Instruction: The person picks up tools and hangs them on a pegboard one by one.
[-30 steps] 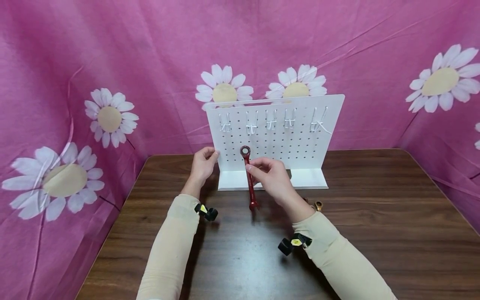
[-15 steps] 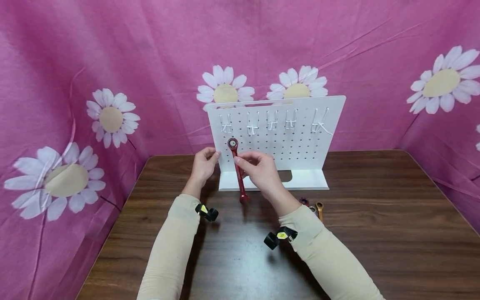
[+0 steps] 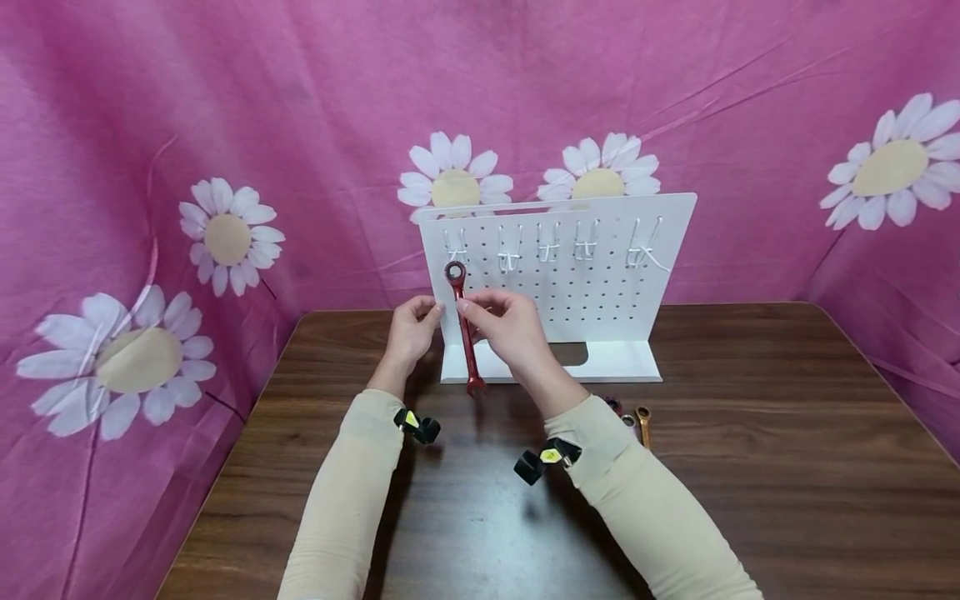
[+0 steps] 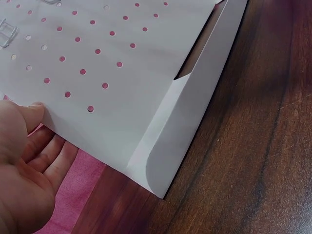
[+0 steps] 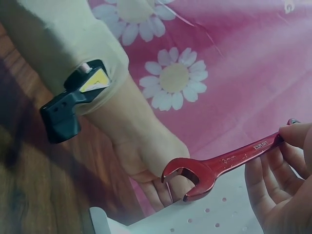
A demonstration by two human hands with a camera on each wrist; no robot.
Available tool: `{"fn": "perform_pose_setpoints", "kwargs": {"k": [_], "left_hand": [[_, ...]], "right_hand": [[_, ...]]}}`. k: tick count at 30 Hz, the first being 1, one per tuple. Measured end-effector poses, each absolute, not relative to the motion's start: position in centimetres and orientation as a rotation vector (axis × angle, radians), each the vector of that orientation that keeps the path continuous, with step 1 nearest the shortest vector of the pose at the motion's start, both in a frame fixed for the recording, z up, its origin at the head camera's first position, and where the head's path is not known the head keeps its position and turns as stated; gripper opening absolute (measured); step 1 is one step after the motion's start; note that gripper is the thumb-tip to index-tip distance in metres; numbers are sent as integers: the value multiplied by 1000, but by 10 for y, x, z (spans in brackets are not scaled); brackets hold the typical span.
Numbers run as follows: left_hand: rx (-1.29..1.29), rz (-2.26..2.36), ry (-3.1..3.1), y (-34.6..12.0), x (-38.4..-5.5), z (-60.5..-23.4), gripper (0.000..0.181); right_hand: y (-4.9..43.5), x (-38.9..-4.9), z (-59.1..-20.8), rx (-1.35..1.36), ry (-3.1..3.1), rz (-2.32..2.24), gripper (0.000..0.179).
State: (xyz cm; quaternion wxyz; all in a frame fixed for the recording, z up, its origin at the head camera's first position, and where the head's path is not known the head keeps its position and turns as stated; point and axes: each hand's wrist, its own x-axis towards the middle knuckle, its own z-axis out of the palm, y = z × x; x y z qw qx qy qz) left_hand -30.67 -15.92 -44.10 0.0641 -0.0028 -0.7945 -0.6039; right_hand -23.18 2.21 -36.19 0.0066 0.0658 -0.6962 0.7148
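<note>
My right hand [image 3: 513,329] pinches a red combination wrench [image 3: 467,337] by its shaft, ring end up and open end down. The wrench stands nearly upright before the left part of a white pegboard [image 3: 600,292], its ring just under the leftmost wire hook [image 3: 455,242]. In the right wrist view the open jaw end of the red wrench [image 5: 234,161] points toward the other hand. My left hand [image 3: 412,333] grips the pegboard's left edge, thumb on the front and fingers behind, as the left wrist view shows for the left hand [image 4: 29,165].
Several more wire hooks [image 3: 549,242] line the pegboard's upper part. A few other wrenches, one of them a gold wrench [image 3: 644,425], lie on the wooden table [image 3: 765,450] by my right forearm, partly hidden. A pink flowered cloth [image 3: 337,125] hangs behind.
My right hand has carried the red wrench left and upward, bringing its ring close beneath the leftmost hook. The left hand stays on the pegboard's edge. More of the wrenches on the table came into view.
</note>
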Motion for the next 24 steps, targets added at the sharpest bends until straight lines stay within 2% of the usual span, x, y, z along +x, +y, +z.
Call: {"fn": "perform_pose_setpoints", "kwargs": {"k": [24], "left_hand": [[-14,-1810,-2401,-160,-308,-445,22]], "right_hand": [[9,-260,-370,54,-2252,2247,22]]}}
